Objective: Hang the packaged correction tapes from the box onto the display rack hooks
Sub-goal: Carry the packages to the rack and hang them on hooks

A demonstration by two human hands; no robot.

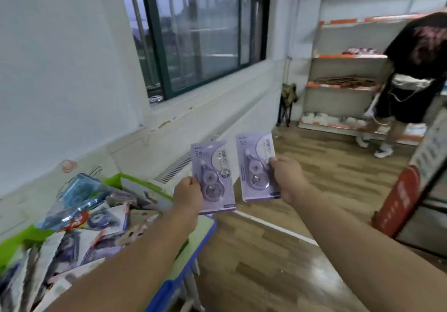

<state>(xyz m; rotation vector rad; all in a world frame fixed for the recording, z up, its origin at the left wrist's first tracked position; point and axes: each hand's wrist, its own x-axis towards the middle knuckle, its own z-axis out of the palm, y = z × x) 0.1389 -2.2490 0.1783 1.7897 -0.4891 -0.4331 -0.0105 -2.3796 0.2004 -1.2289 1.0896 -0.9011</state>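
I hold two purple packaged correction tapes upright in front of me, side by side. My left hand [187, 197] pinches the left edge of one pack [214, 178]. The other pack [256, 166] is gripped at its right edge by my right hand [287, 178]. Both packs face me and hang over the wooden floor. At the lower left stands the green box [14, 236], heaped with several more packaged tapes [84, 217]. No display rack hooks show in this view.
The box rests on a small table with a blue edge [205, 234]. A window and a white wall lie ahead. A person in black [418, 70] bends by orange-trimmed shelves [343, 87] at the far right. A red-edged shelf unit [399, 200] stands at the right.
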